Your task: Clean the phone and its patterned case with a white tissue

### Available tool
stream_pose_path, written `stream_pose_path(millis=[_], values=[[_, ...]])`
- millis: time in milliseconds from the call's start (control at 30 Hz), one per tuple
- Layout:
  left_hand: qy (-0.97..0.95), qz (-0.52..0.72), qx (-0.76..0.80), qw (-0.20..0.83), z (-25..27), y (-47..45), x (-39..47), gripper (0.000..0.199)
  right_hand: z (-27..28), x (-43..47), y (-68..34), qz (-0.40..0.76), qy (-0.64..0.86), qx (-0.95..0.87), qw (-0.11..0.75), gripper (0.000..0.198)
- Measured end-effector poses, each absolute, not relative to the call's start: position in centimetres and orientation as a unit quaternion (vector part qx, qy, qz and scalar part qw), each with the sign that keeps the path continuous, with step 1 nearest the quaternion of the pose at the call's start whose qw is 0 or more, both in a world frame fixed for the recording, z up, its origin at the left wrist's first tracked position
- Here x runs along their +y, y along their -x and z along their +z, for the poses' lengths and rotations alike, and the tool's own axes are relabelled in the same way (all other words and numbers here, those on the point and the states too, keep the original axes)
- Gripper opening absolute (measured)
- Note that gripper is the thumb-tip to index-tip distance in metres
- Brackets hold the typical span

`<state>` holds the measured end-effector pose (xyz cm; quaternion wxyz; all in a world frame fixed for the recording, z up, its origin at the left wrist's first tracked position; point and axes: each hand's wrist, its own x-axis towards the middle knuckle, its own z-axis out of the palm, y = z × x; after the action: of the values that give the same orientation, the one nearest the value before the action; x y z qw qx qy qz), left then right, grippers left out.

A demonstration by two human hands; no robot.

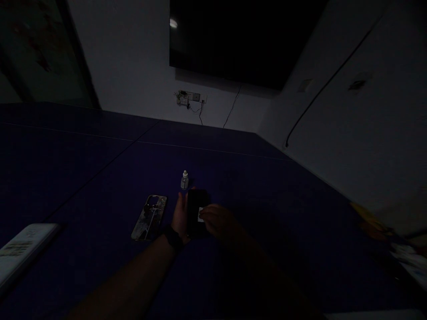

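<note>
In dim light my left hand [180, 219], with a dark band on its wrist, holds a black smartphone [196, 202] from beneath and along its left side. A small white cloth or wipe [200, 214] is pinched in my right hand [216, 218] and lies against the phone's dark face. Just beyond the phone stands a small clear bottle [184, 182] with a white cap. To the left of my left hand, a marbled phone case [150, 218] with a camera cutout lies on the blue surface.
A white box-like object [25, 249] sits at the left edge of the blue tabletop [100, 186]. Yellow and white items [370, 220] are at the far right. On the back wall hang a large dark screen [233, 40] and a socket panel [191, 97] with cables.
</note>
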<state>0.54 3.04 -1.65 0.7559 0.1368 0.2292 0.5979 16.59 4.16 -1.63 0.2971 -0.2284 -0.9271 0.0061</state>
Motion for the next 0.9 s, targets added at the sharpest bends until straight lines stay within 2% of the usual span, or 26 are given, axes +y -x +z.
stream_pose_path(millis=[100,267,367,500,900], values=[[-0.144,0.597,0.227,0.756,-1.5,-0.6,3.0,0.060,-1.2,4.0,-18.4,0.024,0.215,-0.930,0.298,0.018],[-0.136,0.599,0.212,0.760,-1.4,-0.5,2.9,0.059,-0.9,2.8,-18.5,0.057,0.160,-0.955,0.244,0.016],[-0.141,0.598,0.219,0.758,-1.5,-0.5,3.0,0.060,-0.9,2.6,-17.6,0.049,0.130,-0.963,0.232,0.016],[-0.139,0.593,0.243,0.755,-1.4,-0.5,2.8,0.062,-0.7,3.2,-18.5,0.028,0.157,-0.952,0.263,0.016],[-0.127,0.601,0.220,0.758,-1.5,-0.5,2.8,0.064,-1.5,2.7,-16.6,0.004,0.147,-0.965,0.219,0.014]])
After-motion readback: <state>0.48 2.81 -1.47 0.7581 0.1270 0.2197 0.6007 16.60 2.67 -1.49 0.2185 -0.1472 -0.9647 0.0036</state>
